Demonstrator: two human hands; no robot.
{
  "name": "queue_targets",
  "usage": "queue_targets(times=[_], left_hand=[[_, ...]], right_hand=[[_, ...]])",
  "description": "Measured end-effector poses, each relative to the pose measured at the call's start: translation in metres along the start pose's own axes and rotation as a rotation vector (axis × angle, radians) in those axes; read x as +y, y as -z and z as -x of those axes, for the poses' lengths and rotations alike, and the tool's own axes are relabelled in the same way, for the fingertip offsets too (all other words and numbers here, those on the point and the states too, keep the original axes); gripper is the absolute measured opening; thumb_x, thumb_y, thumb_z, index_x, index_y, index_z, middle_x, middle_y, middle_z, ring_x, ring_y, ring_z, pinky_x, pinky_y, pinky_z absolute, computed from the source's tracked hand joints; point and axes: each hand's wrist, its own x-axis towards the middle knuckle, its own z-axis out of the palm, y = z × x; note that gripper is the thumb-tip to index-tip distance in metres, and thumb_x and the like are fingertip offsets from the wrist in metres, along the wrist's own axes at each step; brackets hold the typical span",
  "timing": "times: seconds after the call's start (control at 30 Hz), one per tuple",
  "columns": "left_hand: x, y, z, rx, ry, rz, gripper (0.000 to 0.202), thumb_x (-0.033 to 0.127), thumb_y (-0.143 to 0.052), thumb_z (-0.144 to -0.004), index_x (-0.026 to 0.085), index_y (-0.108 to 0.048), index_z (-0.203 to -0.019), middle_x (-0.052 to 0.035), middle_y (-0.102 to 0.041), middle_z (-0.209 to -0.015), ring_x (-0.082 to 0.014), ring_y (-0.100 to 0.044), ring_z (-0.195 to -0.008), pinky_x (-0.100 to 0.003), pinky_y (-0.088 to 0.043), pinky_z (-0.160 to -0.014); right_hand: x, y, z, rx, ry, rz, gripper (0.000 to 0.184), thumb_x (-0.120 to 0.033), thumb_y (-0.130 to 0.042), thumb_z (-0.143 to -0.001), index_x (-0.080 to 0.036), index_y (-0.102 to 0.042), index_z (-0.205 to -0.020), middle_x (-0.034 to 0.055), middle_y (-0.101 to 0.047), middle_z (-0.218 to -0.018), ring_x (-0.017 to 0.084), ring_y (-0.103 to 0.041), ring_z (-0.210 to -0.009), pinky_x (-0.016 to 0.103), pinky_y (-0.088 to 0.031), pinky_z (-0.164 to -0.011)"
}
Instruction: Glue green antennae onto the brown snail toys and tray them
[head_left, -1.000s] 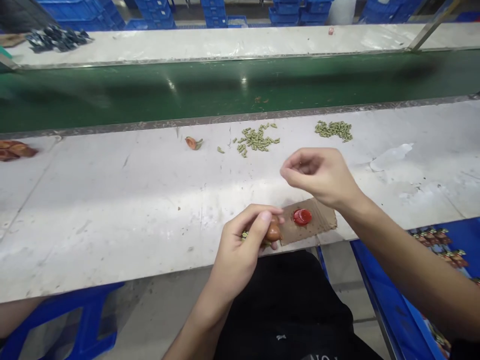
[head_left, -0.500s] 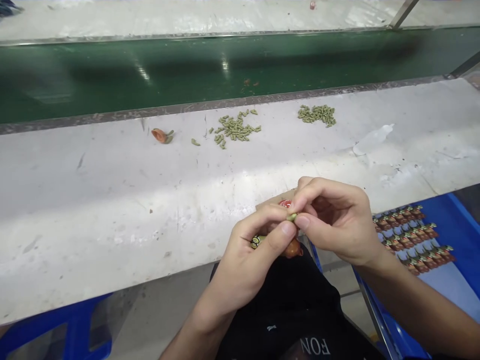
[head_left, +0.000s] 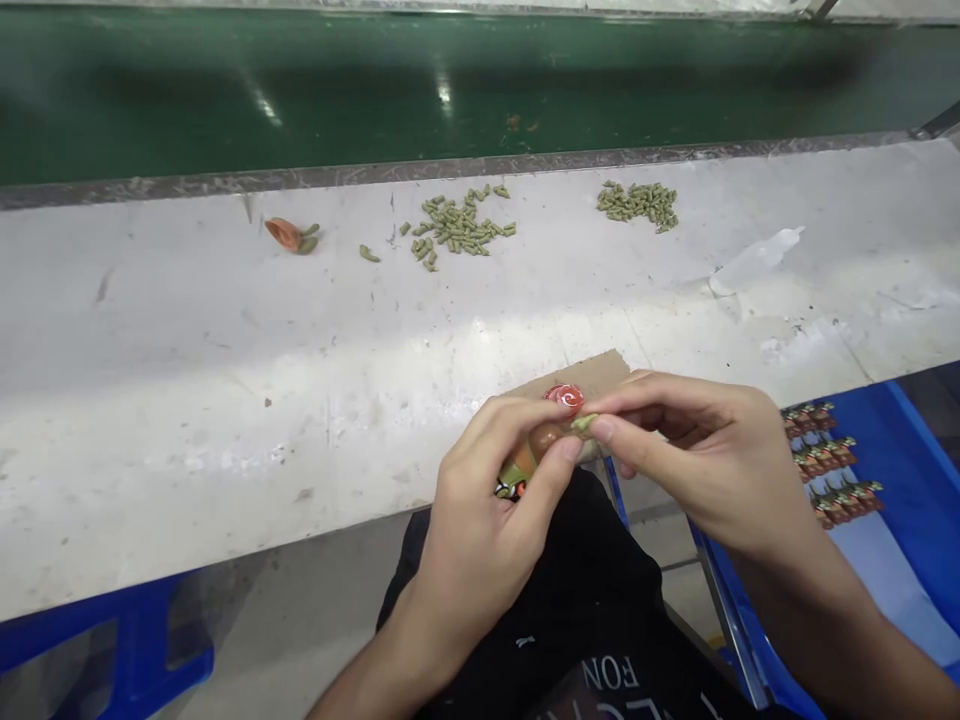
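My left hand (head_left: 487, 500) is closed around a small glossy figurine (head_left: 521, 460) with green and brown parts, partly hidden by my fingers. A red disc with a white swirl (head_left: 565, 398) shows just above my index finger; whether it belongs to the figurine I cannot tell. Between its thumb and index finger my right hand (head_left: 697, 450) pinches a small green piece (head_left: 583, 423), which meets the figurine's brown part near my left fingertips. Behind the hands, a piece of brown cardboard (head_left: 600, 372) lies at the edge of the white table (head_left: 187, 430).
Two piles of small green pieces, one mid-table (head_left: 457, 228) and one farther right (head_left: 639, 204), lie beyond my hands. An orange-brown cup-shaped part (head_left: 283, 234) sits left, a white translucent bottle (head_left: 757, 262) right. A blue tray (head_left: 900, 470) holds rows of figurines. A green belt (head_left: 337, 100) runs behind.
The view has tilted down and shifted slightly. My right hand has turned a little, and more of the figurine, the red disc and the cardboard shows. Both hands keep their hold.
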Motion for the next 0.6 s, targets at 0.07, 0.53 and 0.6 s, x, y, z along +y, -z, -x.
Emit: queue_targets(times=[0.07,0.53,0.6], left_hand=[[-0.004,0.003,0.006,-0.006,0.13,0.064,0.017,0.036,-0.077,-0.117,0.035,-0.082,-0.134,-0.0004,-0.084,-0.114,-0.0206,-0.081,-0.107,-0.032,-0.068,-0.093],[-0.009,0.006,0.017,-0.048,0.271,0.253,0.011,0.042,-0.082,-0.115,0.036,-0.088,-0.122,0.0006,-0.087,-0.108,-0.0205,-0.086,-0.104,-0.03,-0.072,-0.097],[-0.01,0.004,0.017,-0.029,0.272,0.254,0.012,0.041,-0.084,-0.113,0.035,-0.088,-0.122,-0.0004,-0.088,-0.107,-0.0221,-0.087,-0.103,-0.032,-0.074,-0.096]], right_hand=[[0.006,0.006,-0.002,0.069,0.096,0.156,0.009,-0.024,-0.095,-0.099,-0.034,-0.095,-0.099,0.0016,-0.088,-0.095,0.02,-0.077,-0.076,0.033,-0.063,-0.061],[0.02,0.002,-0.005,-0.025,0.413,0.644,0.019,-0.018,-0.073,-0.116,-0.028,-0.088,-0.108,0.0053,-0.086,-0.098,0.024,-0.08,-0.087,0.04,-0.064,-0.074],[0.02,0.002,-0.005,-0.012,0.407,0.647,0.02,-0.02,-0.073,-0.116,-0.03,-0.088,-0.107,0.0052,-0.086,-0.097,0.024,-0.08,-0.084,0.04,-0.064,-0.072]])
